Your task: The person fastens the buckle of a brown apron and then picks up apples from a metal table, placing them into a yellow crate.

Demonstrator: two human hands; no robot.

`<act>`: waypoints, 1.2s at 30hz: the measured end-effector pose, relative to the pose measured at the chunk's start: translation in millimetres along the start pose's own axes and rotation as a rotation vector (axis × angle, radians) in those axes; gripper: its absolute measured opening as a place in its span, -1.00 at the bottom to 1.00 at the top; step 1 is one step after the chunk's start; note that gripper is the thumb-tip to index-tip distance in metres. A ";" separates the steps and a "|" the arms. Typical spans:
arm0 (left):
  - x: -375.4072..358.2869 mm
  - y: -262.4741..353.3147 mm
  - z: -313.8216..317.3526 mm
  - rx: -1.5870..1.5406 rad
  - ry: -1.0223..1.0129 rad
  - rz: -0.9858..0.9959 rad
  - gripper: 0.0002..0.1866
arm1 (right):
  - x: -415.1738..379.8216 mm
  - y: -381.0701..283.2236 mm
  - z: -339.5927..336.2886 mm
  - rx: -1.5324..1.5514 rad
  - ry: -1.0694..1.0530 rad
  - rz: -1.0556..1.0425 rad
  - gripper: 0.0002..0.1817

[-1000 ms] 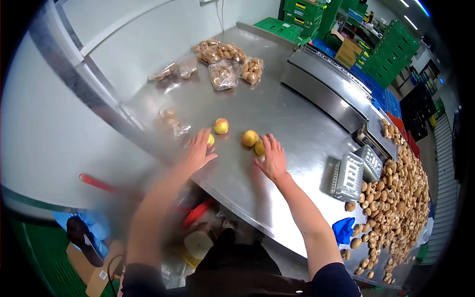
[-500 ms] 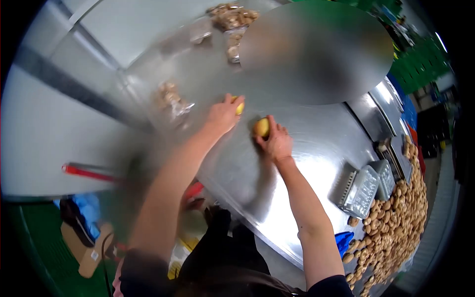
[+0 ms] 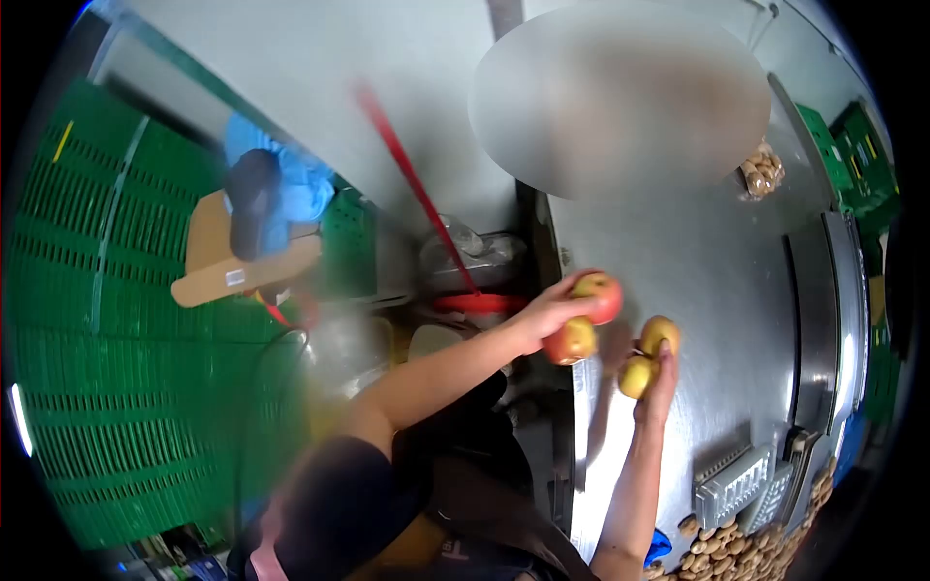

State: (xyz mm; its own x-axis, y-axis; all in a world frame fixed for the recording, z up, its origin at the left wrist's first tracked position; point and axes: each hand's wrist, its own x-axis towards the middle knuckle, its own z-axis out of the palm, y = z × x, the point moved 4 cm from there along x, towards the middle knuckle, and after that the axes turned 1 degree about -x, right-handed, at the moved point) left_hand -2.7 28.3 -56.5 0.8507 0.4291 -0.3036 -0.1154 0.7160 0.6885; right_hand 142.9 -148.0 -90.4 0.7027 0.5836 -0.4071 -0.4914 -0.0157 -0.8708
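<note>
Two red and yellow apples, an upper one [image 3: 598, 295] and a lower one [image 3: 572, 342], are in my left hand [image 3: 552, 318] at the table's front edge. My right hand [image 3: 662, 380] is closed around two yellowish round fruits, one [image 3: 661, 334] above the other [image 3: 636, 376]. Both hands are over the near side of the metal table [image 3: 717, 300], with a narrow gap between them.
Brown potato-like items [image 3: 731, 554] lie in a pile at lower right beside clear plastic trays [image 3: 733, 486]. A bag of brown items [image 3: 762, 171] is at the far end. Left are green crates [image 3: 87, 213], a cardboard box [image 3: 208, 247] and a red-handled tool [image 3: 421, 194].
The view has swung left toward the crates. Both hands have come nearer the table's front edge and each now holds two fruits, where one showed at each hand before.
</note>
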 end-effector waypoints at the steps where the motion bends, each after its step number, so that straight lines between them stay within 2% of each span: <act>1: -25.7 3.7 -14.7 -0.087 0.056 0.045 -0.41 | -13.9 2.5 24.9 0.026 -0.117 0.071 -0.47; 2: -57.6 11.3 -28.1 -0.211 0.005 0.022 -0.43 | -30.1 2.1 54.2 0.069 -0.260 0.183 -0.40; 6: -157.8 29.9 -120.7 -0.378 0.390 0.126 -0.41 | -72.2 45.2 150.3 0.083 -0.508 0.458 -0.28; 7: -183.2 37.4 -143.0 -0.467 0.462 0.095 -0.47 | -82.6 53.7 171.3 0.074 -0.576 0.525 -0.29; 8: -203.0 49.4 -160.8 -0.372 0.568 0.216 -0.48 | -88.9 71.4 185.5 0.041 -0.620 0.581 -0.30; 9: -221.6 59.2 -179.7 -0.430 0.630 0.208 -0.47 | -96.0 82.5 201.3 0.005 -0.666 0.635 -0.32; 11: -258.9 78.6 -205.0 -0.390 0.764 0.290 -0.45 | -109.5 96.5 228.5 -0.106 -0.666 0.706 -0.33; 13: -283.7 91.2 -234.1 -0.424 0.867 0.332 -0.44 | -111.8 124.5 255.8 -0.084 -0.746 0.810 -0.35; 17: -310.6 103.0 -299.7 -0.424 0.903 0.274 -0.46 | -113.8 154.1 333.7 -0.172 -0.787 0.879 -0.37; 22: -314.9 142.0 -364.9 -0.382 0.958 0.223 -0.51 | -112.0 199.1 449.3 -0.215 -0.863 0.918 -0.40; 25: -310.8 163.8 -412.9 -0.239 1.168 0.479 -0.55 | -112.6 224.5 507.5 -0.169 -0.815 0.870 -0.31; 26: -310.1 187.8 -384.0 -0.067 1.302 0.581 -0.57 | -111.1 233.0 522.9 -0.171 -0.772 0.832 -0.29; 28: -304.1 184.2 -400.3 0.059 1.366 0.569 -0.54 | -106.6 247.3 548.6 -0.180 -0.686 0.750 -0.24; 31: -299.4 169.7 -421.0 0.206 1.481 0.680 -0.48 | -95.0 274.9 572.5 -0.235 -0.610 0.559 -0.19; 32: -298.4 143.3 -467.6 0.314 1.569 0.709 -0.48 | -88.6 291.1 578.7 -0.096 -0.655 0.577 -0.14; 35: -296.8 133.8 -465.6 0.385 1.800 0.740 -0.53 | -100.5 287.5 586.0 -0.164 -0.677 0.500 -0.07; 36: -294.1 143.3 -448.1 0.241 1.798 0.778 -0.53 | -108.8 265.9 583.9 -0.250 -0.712 0.526 -0.02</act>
State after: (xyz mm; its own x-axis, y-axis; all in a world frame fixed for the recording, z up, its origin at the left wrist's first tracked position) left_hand -499.3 251.4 -163.7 -0.7709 0.6358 -0.0385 0.0493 0.1198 0.9916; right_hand -364.7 258.4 -116.6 -0.1032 0.8126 -0.5736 -0.4743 -0.5471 -0.6897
